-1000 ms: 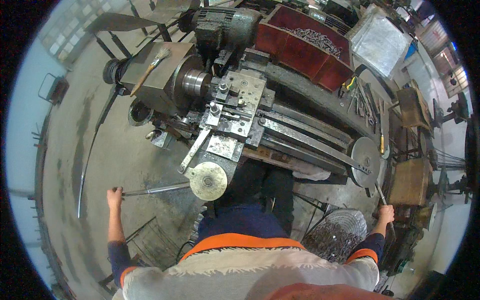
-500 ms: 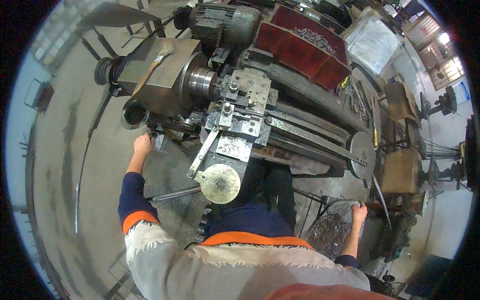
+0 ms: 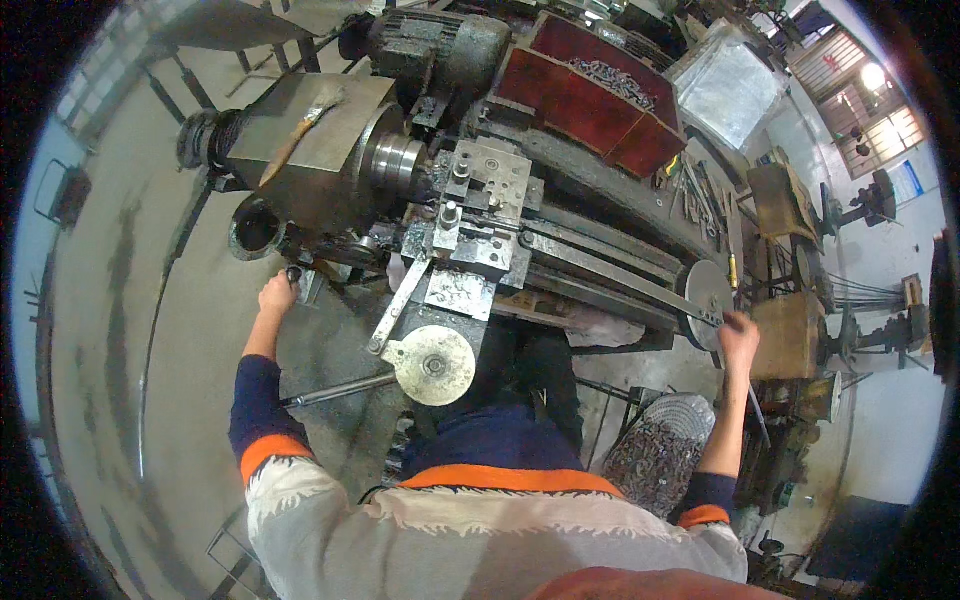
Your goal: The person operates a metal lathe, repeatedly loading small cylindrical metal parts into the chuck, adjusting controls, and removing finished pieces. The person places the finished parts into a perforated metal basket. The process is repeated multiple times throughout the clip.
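Note:
My left hand (image 3: 277, 295) is closed round a dark handle (image 3: 293, 273) below the open round mouth of the lathe's headstock (image 3: 300, 180). My right hand (image 3: 739, 340) is raised beside the rim of a grey disc (image 3: 706, 290) at the right end of the lathe. Its fingers are curled together, and what they hold, if anything, is hidden. Under my right forearm sits a basket (image 3: 690, 408) full of small dark metal parts (image 3: 650, 455). Between my hands stand the metal tool block (image 3: 490, 180), a flat lever (image 3: 402, 305) and a pale round plate (image 3: 436, 365).
A wooden-handled brush (image 3: 295, 145) lies on the headstock cover. Behind the lathe are a motor (image 3: 440, 45) and a red bin (image 3: 590, 105) with small metal pieces. Hand tools (image 3: 698, 195) lie at the right. A metal bar (image 3: 340, 390) sticks out at the lower left.
My right hand has moved up and away from the basket to beside the grey disc. The left hand stays at the handle. The whole view has shifted slightly.

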Demonstrator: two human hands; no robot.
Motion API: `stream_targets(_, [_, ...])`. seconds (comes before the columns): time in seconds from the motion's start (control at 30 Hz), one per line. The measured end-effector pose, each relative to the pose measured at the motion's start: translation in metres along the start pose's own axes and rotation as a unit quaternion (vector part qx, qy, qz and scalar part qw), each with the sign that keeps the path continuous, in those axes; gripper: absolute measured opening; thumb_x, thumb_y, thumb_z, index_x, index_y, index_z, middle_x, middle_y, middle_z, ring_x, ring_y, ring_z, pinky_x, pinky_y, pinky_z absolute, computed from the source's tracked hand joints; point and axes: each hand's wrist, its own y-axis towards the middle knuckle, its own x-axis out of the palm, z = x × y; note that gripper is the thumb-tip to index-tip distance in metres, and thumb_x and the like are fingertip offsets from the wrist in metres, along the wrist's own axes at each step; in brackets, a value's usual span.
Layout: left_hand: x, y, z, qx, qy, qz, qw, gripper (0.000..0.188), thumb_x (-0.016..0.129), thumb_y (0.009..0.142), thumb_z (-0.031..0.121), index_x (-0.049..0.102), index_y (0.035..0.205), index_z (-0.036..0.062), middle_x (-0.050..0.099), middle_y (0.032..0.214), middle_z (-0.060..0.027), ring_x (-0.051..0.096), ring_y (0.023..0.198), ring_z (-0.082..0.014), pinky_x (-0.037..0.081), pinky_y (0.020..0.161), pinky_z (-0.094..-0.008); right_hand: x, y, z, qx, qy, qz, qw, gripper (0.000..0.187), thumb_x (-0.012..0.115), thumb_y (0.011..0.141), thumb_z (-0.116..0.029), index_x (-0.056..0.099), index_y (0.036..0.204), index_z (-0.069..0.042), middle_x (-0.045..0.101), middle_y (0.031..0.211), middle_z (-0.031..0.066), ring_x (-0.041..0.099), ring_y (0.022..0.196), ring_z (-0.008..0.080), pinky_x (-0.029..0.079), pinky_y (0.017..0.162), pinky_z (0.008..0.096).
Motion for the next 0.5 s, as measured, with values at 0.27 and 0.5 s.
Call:
stream_targets(0.27, [-0.163, -0.058, -0.041, -0.042, -0.047, 0.096, 0.993, 0.031, 0.057, 0.082, 0.028, 0.060, 0.105, 0.0074, 0.062, 0.092, -0.0158, 0.060, 0.083, -0.0296, 0.047, 0.070, -0.0387, 0.040, 0.045, -0.299, -0.409, 0.219, -0.105, 0.879, 0.043, 0.057, 0.059, -0.014, 0.064, 0.099, -0.003, 0.065, 0.095, 0.0133, 0.060, 0.091, 0.0214, 0.044, 0.083, 0.0311])
stream_targets(0.5, [-0.193, -0.159, -0.180, -0.222, 0.022, 0.241, 0.944, 0.044, 0.037, 0.089, 0.044, 0.061, 0.100, 0.0086, 0.063, 0.092, -0.0176, 0.060, 0.086, -0.0349, 0.046, 0.074, -0.0435, 0.118, 0.031, -0.456, -0.494, 0.071, -0.259, 0.827, 0.029, 0.060, 0.055, -0.021, 0.070, 0.079, -0.009, 0.065, 0.076, 0.0163, 0.063, 0.074, 0.0300, 0.050, 0.072, 0.0349])
